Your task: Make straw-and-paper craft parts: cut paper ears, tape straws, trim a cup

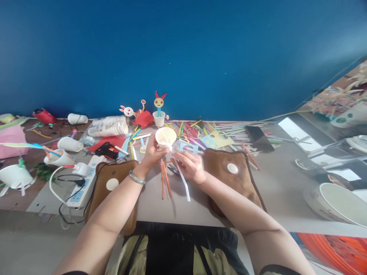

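My left hand (152, 156) is closed around a small white paper cup (165, 137), its mouth tilted up toward me. My right hand (190, 165) has its fingers together on a clear white straw (185, 181), whose bent lower end hangs toward the table. The straw's upper end meets the cup's side; whether it passes through the wall I cannot tell. Below the hands lie brown-orange straws (165, 181). Dark-handled scissors (173, 169) are partly hidden by my right hand.
Brown padded warmers (232, 183) flank the hands. To the left are a power strip (84, 187) with cables and stacked paper cups (110, 128). Behind are a cup with a rabbit figure (159, 119) and scattered straws. A phone (259, 138) and a bowl (338, 202) are right.
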A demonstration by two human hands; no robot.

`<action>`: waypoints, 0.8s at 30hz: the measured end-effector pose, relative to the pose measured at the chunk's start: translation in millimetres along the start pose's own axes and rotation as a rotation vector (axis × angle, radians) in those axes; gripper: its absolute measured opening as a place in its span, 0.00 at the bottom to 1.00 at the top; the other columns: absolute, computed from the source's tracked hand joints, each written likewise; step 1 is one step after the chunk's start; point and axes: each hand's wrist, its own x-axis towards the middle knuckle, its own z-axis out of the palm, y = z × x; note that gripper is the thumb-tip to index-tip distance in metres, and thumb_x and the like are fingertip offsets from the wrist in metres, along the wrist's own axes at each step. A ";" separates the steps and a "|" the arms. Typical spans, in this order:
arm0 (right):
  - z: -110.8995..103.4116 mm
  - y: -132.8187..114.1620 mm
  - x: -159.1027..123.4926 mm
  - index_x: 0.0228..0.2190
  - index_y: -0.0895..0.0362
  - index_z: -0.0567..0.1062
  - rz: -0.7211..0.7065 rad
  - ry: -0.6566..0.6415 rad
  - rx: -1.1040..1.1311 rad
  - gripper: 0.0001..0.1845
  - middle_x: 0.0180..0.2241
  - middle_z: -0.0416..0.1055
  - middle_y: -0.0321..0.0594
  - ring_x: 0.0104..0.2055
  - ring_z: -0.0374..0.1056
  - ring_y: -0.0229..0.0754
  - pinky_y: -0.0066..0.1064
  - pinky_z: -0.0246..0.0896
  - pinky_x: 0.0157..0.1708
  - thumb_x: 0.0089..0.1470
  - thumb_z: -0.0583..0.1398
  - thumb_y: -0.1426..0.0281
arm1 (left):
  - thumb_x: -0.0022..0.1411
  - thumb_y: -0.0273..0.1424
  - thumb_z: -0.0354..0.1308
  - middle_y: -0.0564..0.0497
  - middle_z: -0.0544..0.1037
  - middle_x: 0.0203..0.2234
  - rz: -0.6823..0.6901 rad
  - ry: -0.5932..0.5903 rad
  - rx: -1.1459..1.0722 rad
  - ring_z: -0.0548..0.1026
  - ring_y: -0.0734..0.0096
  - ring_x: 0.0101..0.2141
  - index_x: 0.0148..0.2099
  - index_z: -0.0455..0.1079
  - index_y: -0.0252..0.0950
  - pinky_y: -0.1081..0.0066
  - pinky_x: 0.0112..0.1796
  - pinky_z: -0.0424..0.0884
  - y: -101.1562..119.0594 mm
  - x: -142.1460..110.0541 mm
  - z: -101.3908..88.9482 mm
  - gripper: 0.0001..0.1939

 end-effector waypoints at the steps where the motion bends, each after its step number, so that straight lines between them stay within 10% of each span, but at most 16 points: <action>1: -0.8 0.0 0.4 0.50 0.56 0.74 -0.025 0.004 0.003 0.16 0.36 0.81 0.43 0.31 0.77 0.38 0.26 0.71 0.32 0.61 0.61 0.74 | 0.49 0.46 0.72 0.44 0.74 0.45 0.006 0.001 0.011 0.75 0.60 0.44 0.51 0.64 0.38 0.60 0.44 0.74 -0.2 -0.4 0.6 0.33; 24: -2.5 -1.0 3.7 0.47 0.57 0.74 -0.048 0.057 0.001 0.13 0.37 0.82 0.44 0.34 0.79 0.39 0.27 0.70 0.33 0.59 0.62 0.77 | 0.50 0.49 0.70 0.44 0.75 0.44 0.020 0.004 0.026 0.75 0.57 0.47 0.52 0.64 0.38 0.59 0.47 0.74 3.5 0.6 2.7 0.34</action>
